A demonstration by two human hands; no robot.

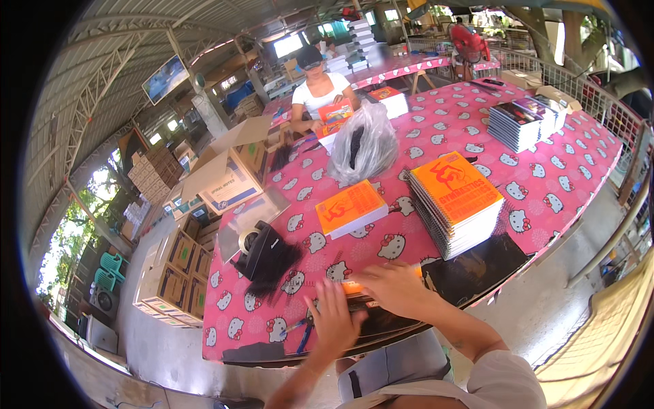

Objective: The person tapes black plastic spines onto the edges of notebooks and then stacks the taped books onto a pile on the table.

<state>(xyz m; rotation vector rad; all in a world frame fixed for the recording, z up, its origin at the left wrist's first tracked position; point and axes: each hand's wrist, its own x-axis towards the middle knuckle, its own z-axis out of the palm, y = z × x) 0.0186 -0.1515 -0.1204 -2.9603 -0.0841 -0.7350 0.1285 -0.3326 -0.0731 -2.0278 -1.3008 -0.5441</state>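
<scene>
Close to the table's near edge, an orange-covered notebook shows as a narrow strip, mostly covered by my hands. My left hand lies at its left end, fingers stretched and somewhat apart. Over its top bends my right hand, its fingers curled onto the cover and partly hidden. Beyond them is a block of orange-covered pages, with a tall stack of spiral-bound orange notebooks to its right. A blue pen lies beside my left hand. Loose black binding coils spread at the left.
A black tape dispenser stands left on the pink patterned table. Farther back are a clear plastic bag, dark notebook stacks, and a person handling orange covers. Cardboard boxes stand left; black board covers the near edge.
</scene>
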